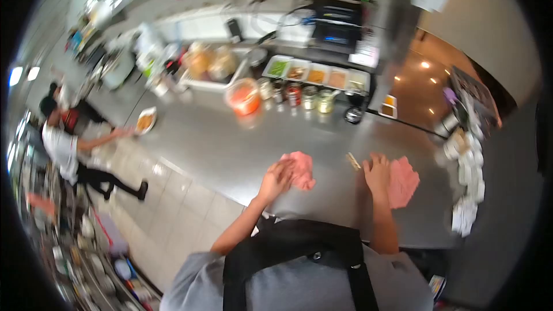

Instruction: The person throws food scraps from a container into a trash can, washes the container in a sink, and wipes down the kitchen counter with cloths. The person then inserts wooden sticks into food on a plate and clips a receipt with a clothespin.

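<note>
My left hand (pixel 277 179) is closed on the edge of a crumpled pink cloth (pixel 302 170) that lies on the steel counter (pixel 230 144). Further right, my right hand (pixel 377 171) rests on the counter with its fingers stretched out and slightly apart. Beside it on the right lies a second pink cloth (pixel 403 182), spread flatter; my wrist and forearm lie along its left edge. Just left of my right fingertips is a small, narrow, pale-tan piece (pixel 353 161), its kind too blurred to make out.
Along the counter's back stand a tub of orange-red food (pixel 242 97), several small jars (pixel 294 95) and trays of toppings (pixel 315 75). Stacked white containers (pixel 471 167) line the right edge. At left, a person (pixel 63 144) reaches toward a white dish of food (pixel 146 121).
</note>
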### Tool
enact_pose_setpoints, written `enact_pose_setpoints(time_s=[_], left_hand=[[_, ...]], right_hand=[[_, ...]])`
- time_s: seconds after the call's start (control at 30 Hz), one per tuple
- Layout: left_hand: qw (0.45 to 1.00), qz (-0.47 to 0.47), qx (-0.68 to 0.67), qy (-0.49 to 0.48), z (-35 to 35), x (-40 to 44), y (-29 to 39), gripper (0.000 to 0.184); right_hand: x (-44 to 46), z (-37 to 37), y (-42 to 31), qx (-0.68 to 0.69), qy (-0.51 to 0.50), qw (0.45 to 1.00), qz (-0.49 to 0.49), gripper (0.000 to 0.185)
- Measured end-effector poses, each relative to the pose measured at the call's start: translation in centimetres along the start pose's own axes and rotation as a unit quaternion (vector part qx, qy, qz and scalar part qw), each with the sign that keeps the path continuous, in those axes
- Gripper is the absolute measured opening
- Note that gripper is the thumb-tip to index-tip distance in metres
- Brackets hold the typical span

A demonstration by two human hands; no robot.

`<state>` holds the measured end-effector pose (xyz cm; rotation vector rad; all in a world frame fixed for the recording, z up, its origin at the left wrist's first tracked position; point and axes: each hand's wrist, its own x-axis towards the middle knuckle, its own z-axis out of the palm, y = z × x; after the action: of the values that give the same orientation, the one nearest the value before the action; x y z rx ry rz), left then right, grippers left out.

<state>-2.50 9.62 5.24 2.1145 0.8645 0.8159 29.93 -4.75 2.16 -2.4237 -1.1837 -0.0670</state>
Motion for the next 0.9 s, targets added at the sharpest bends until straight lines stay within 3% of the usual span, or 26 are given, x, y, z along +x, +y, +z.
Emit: enact_pose_setpoints(time_s=[0.03, 0.07, 0.13, 0.2, 0.27, 0.33, 0.47, 0.5, 0.7, 0.77, 0.83, 0.9], left_hand=[[0.999, -0.018, 0.012, 0.037, -0.7, 0.1, -1.1, 0.03], [0.996, -0.037, 0.027, 0.078, -1.6, 0.1, -2.5, 0.028], [0.977, -0.138, 0.005, 0.16, -4.3, 0.2, -5.4, 0.025], [0.948, -0.169, 0.032, 0.267, -7.9, 0.2, -10.0, 0.023], [0.889, -0.243, -0.149, 0.359, -12.7, 0.1, -14.3, 0.026], [0.828, -0.262, -0.216, 0.447, -17.3, -0.4, -19.0, 0.028], [0.751, -0.301, -0.311, 0.499, -25.6, 0.0, -26.3, 0.035], [0.714, -0.311, -0.358, 0.515, -27.3, 0.3, -27.8, 0.036], [0.635, -0.288, -0.502, 0.512, -35.3, 3.9, -37.9, 0.049], [0.633, -0.308, -0.478, 0.526, -36.8, 5.8, -39.0, 0.045], [0.631, -0.328, -0.454, 0.536, -38.0, 7.4, -39.9, 0.041], [0.646, -0.328, -0.462, 0.512, -39.2, 8.4, -41.1, 0.054]], right_hand=[[0.1, 1.8, -1.1, 0.095, -0.006, 0.994, -0.058, 0.038], [-0.2, 2.2, -2.8, 0.102, -0.027, 0.99, -0.099, 0.038], [-2.1, 2.1, -6.0, 0.096, -0.042, 0.992, -0.073, 0.035], [-3.0, 4.3, -6.3, 0.134, -0.064, 0.985, -0.088, 0.036], [-3.2, 5.4, -6.5, 0.17, -0.071, 0.98, -0.075, 0.036], [-3.4, 4.8, -7.5, 0.158, -0.087, 0.982, -0.048, 0.036], [-3.3, 3.1, -12.9, 0.094, -0.003, 0.994, -0.055, 0.032], [-3.2, 3.1, -14.1, 0.11, -0.027, 0.991, -0.071, 0.032], [-4.3, 5.8, -22.0, 0.093, -0.122, 0.985, -0.083, 0.044], [-5.5, 6.8, -24.6, 0.111, -0.124, 0.983, -0.076, 0.05], [-7.5, 5.7, -28.6, -0.057, -0.151, 0.984, -0.071, 0.058], [-8.6, 5.7, -30.2, -0.088, -0.176, 0.979, -0.053, 0.062]])
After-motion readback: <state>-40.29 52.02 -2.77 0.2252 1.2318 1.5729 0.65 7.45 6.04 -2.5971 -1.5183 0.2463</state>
